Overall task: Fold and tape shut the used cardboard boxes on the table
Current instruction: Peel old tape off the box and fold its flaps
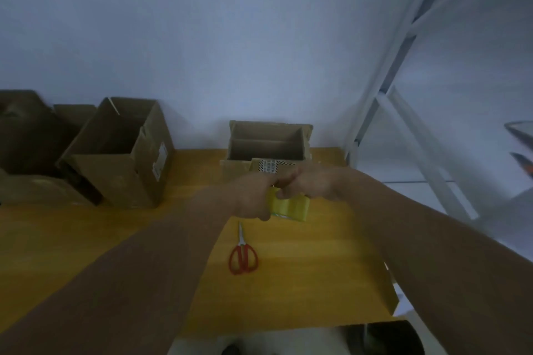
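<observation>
left hand (253, 196): curled round the left side of the tape roll (291, 206), raised above the bench (86, 239)
right hand (314, 184): curled on the roll's upper right, knuckles touching the left hand; tape end pinched or not, cannot tell
tape roll: yellow, gripped between both hands, just in front of the small open box (268, 144)
small open box: at the bench's far edge by the wall, flaps up, striped label on the near flap
large open box (121, 153): to the left, well apart, top open
darker boxes (26, 138): far left, blurred
scissors (243, 256): red-handled, flat on the bench, on the near side of the hands
</observation>
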